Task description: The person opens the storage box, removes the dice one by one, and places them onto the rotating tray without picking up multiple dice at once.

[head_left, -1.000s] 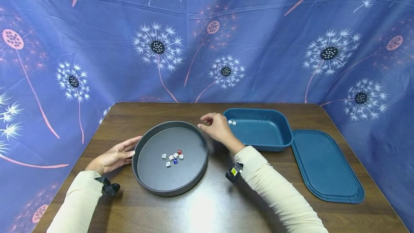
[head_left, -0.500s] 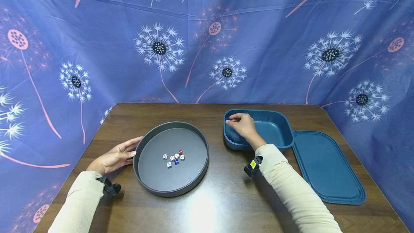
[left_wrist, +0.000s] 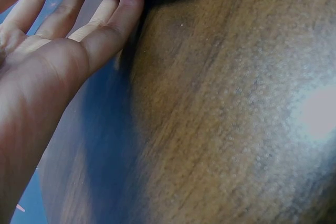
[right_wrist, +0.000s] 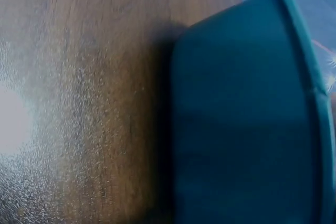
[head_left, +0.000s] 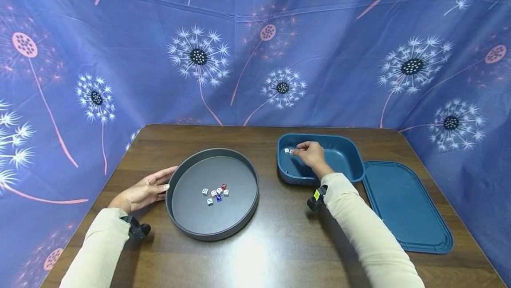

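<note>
A round dark grey pan (head_left: 213,236) holds several dice, among them a white die (head_left: 210,201), a red die (head_left: 224,186) and a blue die (head_left: 218,198). My left hand (head_left: 145,190) lies along the pan's left side, thumb at the rim and fingers extended; in the left wrist view the fingertips meet the wall. My right hand (head_left: 313,155) reaches over a deep blue plastic container (head_left: 343,157), its thumb and index fingertips right at a white die (head_left: 291,151). I cannot tell whether they pinch it. Another white die (head_left: 286,151) sits just left of it.
A flat blue lid (head_left: 407,206) lies at the right of the table (head_left: 275,252), its corner close to the container. A small dark die (head_left: 285,171) shows near the container's front wall. A blue flower-print cloth (head_left: 247,57) hangs behind the table.
My right hand has moved right from beside the pan into the blue container, then slightly further right, uncovering the white dice. My left hand stays at the pan.
</note>
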`<state>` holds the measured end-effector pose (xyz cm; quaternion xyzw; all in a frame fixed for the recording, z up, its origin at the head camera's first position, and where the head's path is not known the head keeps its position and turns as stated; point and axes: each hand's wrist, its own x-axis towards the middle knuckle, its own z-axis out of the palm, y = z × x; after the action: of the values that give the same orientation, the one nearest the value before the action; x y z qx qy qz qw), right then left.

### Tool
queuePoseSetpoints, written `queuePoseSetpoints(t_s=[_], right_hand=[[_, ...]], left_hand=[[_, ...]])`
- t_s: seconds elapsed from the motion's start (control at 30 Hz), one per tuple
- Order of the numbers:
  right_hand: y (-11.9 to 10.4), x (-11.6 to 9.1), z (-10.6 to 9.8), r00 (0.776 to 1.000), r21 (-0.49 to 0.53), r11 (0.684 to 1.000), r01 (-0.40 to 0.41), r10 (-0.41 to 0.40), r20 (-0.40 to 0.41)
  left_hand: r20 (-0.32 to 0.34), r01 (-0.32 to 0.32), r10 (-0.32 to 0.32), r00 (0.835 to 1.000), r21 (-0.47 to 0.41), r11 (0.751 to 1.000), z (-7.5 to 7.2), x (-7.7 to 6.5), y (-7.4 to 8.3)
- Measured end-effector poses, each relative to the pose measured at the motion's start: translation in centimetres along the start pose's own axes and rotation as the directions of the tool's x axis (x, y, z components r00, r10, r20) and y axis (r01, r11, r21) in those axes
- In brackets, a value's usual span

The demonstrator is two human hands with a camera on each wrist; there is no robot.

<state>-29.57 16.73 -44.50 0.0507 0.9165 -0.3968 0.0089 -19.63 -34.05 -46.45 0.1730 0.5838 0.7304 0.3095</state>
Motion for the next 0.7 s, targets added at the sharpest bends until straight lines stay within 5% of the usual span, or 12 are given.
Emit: queuePoseSetpoints(t_s=[0.7], right_hand=[[0.78,0.85,0.4,0.989,-0.068,0.997,0.036,-0.026,0.145]], left_hand=[[-0.037,0.029,-0.028,0.999,0.027,0.999,0.06,0.1,0.02]])
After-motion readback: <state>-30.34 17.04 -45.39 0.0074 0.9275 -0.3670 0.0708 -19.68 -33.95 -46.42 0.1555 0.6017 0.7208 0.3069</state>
